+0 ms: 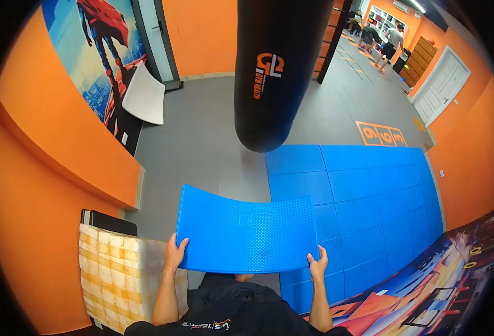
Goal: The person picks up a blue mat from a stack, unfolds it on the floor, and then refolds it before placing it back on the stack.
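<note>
A blue textured foam mat [247,232], curved with both ends raised, is held out in front of my body. My left hand [175,252] grips its left edge, thumb on the upper face. On the opposite edge, my right hand [318,262] is closed in the same way, with the thumb on top and the fingers mostly hidden beneath. Below and to the right, blue floor mats [364,196] lie side by side in a large rectangle.
A black punching bag [269,73] hangs just ahead. At my left stand a pale yellow-banded foam block [113,269] and a black padded item [113,223]. A white curved board [144,94] leans by the mural wall. Several people [392,45] are at the far right.
</note>
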`<state>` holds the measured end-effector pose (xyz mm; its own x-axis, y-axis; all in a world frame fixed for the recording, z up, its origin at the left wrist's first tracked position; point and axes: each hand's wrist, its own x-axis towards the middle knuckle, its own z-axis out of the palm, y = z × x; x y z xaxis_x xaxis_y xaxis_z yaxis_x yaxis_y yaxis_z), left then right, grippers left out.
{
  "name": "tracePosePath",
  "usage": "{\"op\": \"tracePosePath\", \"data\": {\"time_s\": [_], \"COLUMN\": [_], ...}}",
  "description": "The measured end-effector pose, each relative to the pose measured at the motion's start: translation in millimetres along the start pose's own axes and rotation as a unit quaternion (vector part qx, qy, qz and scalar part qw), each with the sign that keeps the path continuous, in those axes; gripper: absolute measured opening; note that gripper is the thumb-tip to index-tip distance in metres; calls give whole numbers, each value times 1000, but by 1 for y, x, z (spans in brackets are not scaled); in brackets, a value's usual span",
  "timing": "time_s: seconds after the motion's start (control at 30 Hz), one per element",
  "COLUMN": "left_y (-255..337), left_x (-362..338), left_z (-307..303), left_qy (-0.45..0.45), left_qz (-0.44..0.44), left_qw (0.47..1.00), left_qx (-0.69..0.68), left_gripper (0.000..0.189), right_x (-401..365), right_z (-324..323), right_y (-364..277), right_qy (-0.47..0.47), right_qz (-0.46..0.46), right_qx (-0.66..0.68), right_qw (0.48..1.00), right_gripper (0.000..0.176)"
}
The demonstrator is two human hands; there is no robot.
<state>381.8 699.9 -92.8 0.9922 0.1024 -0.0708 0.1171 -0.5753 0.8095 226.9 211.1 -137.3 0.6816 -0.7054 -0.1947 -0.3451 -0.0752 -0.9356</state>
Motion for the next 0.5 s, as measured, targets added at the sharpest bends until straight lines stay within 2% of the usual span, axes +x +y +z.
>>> {"op": "tracePosePath", "data": {"time_s": [0.17, 0.27, 0.37, 0.5], "left_y": [14, 3, 5, 20], "left_x": [32, 54, 74, 85], "left_z": [33, 58, 84, 109], "left_qy": [7, 27, 39, 52], "left_qz": [-19, -37, -71, -106], "left_qw": [1000, 999, 997, 993], "left_qx": [12, 2, -16, 1], "left_gripper": [37, 37, 38, 40], "right_x": [45, 92, 137, 178], "right_z": [13, 29, 40, 58], "right_y": [-18, -15, -18, -59], "right_qy": [-10, -34, -72, -62], "right_qz": [23, -5, 35, 9], "right_qx": [-9, -22, -28, -16], "right_qw": [1000, 999, 996, 998], "right_gripper": [41, 34, 36, 31]}}
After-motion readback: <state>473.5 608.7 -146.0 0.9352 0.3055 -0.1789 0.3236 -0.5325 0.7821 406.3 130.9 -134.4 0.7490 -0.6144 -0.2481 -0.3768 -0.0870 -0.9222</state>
